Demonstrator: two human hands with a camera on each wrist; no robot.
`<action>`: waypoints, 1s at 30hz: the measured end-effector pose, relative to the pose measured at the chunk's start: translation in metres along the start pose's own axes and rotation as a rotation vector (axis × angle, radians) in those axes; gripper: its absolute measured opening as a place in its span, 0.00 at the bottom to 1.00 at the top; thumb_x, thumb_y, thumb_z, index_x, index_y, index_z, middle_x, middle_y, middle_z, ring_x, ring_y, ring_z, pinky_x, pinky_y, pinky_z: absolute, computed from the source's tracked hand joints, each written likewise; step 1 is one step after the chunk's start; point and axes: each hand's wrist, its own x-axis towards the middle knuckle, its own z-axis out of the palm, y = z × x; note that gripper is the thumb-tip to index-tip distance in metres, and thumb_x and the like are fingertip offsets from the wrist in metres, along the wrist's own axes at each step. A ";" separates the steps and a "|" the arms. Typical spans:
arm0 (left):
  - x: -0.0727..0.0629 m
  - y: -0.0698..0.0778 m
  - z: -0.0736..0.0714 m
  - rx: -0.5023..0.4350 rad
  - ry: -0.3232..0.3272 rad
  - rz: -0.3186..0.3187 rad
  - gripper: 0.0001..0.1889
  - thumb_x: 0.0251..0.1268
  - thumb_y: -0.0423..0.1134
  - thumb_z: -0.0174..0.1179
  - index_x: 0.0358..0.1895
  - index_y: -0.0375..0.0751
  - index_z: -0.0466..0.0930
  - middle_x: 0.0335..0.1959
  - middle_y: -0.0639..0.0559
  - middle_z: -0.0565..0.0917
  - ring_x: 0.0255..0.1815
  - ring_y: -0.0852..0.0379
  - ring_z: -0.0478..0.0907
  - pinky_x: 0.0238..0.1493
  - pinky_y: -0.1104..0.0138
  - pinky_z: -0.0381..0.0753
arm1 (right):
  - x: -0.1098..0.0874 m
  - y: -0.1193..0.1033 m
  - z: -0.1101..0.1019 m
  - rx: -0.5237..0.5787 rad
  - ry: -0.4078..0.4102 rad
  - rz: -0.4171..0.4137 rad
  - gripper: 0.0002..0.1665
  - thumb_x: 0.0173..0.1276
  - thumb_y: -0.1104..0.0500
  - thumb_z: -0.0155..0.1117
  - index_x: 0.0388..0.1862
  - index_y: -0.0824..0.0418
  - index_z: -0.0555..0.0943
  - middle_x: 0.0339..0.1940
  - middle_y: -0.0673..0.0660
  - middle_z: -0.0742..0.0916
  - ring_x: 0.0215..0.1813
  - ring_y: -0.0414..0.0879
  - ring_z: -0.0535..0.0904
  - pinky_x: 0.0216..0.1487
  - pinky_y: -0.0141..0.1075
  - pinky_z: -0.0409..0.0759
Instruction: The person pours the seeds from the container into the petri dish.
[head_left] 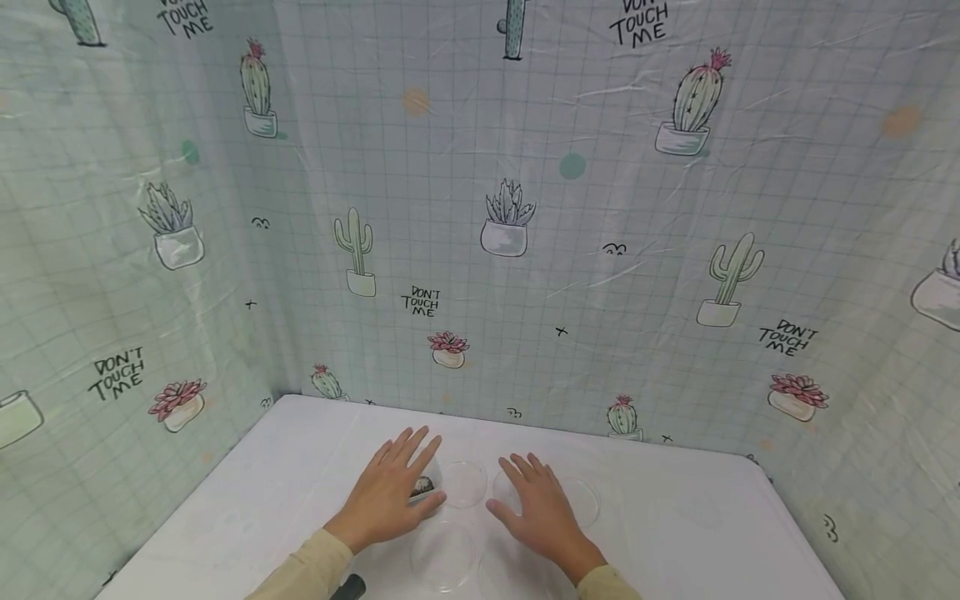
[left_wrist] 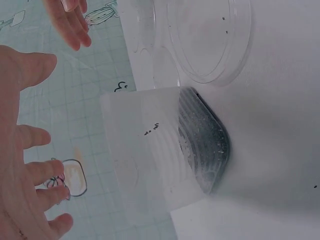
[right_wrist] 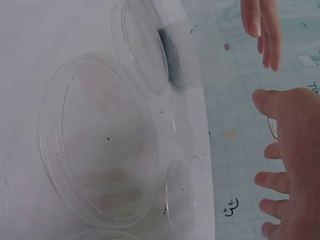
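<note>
My left hand point(head_left: 390, 496) hovers with spread fingers above a translucent plastic tub point(left_wrist: 145, 160) and touches nothing that I can see. Dark material point(left_wrist: 205, 142) fills the tub's bottom; its kind cannot be told. In the head view this hand partly hides the tub. My right hand point(head_left: 542, 510), also with its fingers spread and holding nothing, is over several clear round petri dishes. One dish point(head_left: 444, 590) lies between the two forearms, and another point(head_left: 462, 463) farther back between the hands. From the right wrist, a large dish point(right_wrist: 52, 165) shows small dark specks.
A white-covered table point(head_left: 697, 533) carries everything. Behind and beside it hangs a cactus-print curtain point(head_left: 480, 275). A dark rounded object point(head_left: 351, 587) shows by the left sleeve at the bottom edge. Tiny dark specks point(left_wrist: 315, 186) dot the table.
</note>
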 end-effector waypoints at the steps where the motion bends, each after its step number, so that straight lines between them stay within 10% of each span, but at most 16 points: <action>1: 0.000 0.000 0.000 -0.002 0.000 -0.002 0.40 0.60 0.63 0.57 0.74 0.50 0.60 0.74 0.45 0.64 0.75 0.42 0.59 0.73 0.43 0.62 | 0.000 0.000 0.000 0.002 -0.002 0.000 0.41 0.65 0.35 0.58 0.71 0.55 0.68 0.71 0.60 0.73 0.75 0.63 0.61 0.74 0.63 0.58; 30: -0.008 -0.020 0.014 -0.027 0.002 -0.064 0.40 0.59 0.62 0.59 0.72 0.47 0.64 0.72 0.44 0.66 0.73 0.40 0.63 0.70 0.44 0.66 | 0.010 0.001 0.014 0.016 -0.007 0.018 0.39 0.66 0.36 0.57 0.69 0.56 0.69 0.70 0.60 0.74 0.74 0.63 0.62 0.74 0.62 0.58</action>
